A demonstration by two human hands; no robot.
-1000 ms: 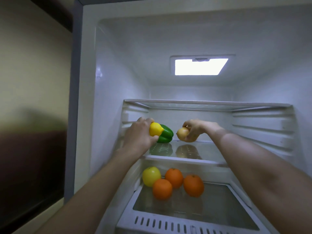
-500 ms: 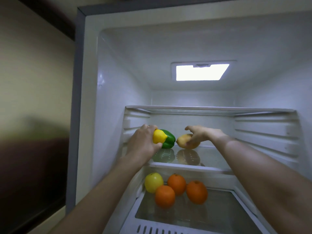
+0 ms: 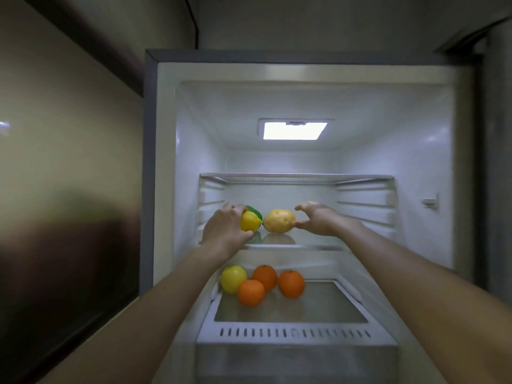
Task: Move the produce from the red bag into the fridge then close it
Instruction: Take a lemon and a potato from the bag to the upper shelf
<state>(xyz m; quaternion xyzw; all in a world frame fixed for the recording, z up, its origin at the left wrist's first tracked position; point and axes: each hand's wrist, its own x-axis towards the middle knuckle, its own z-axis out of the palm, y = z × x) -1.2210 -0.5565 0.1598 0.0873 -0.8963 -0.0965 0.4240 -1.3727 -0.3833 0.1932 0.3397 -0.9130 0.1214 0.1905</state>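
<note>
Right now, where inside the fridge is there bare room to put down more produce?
The middle glass shelf is bare right of the potato. The lower shelf is bare right of the oranges. It is crowded at the left: the pepper beside the potato, the apple against the oranges.

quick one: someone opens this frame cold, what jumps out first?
Probably the two hands reaching into the lit fridge at its middle glass shelf: the left hand grips a yellow-and-green pepper, and the right hand is spread open beside a potato sitting on that shelf. Next, the bright cluster on the level below: a yellow apple and three oranges, left of centre. The ceiling light glows above.
</note>
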